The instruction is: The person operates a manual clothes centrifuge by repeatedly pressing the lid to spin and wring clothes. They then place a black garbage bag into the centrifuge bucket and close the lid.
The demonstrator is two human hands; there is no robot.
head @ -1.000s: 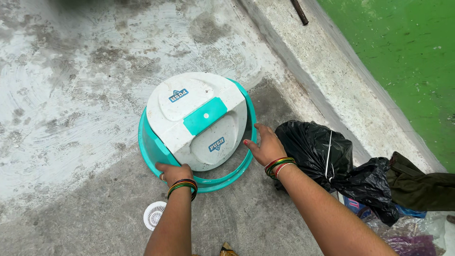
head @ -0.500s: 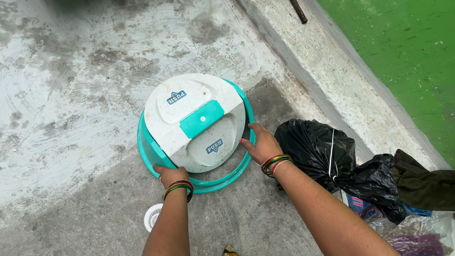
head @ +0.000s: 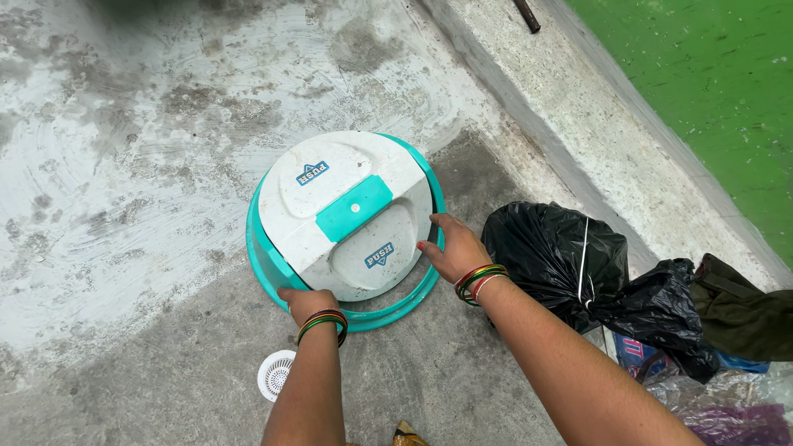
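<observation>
The bin (head: 343, 219) lies tipped on the concrete floor (head: 124, 165), its white swing lid (head: 347, 211) with the teal centre bar facing up. Left of the bin the floor is wet and stained. The left hand (head: 307, 304) curls over the bin's near teal rim, fingers pressed together on the edge. Just below it sits a white round drain cover (head: 277, 373). The right hand (head: 453, 250) lies flat against the lid's right edge, fingers loosely spread. Since a second ago the bin has shifted little, while the right hand has slid inward onto the lid. Right of the bin lie black bags (head: 578, 268), then a kerb (head: 578, 124).
</observation>
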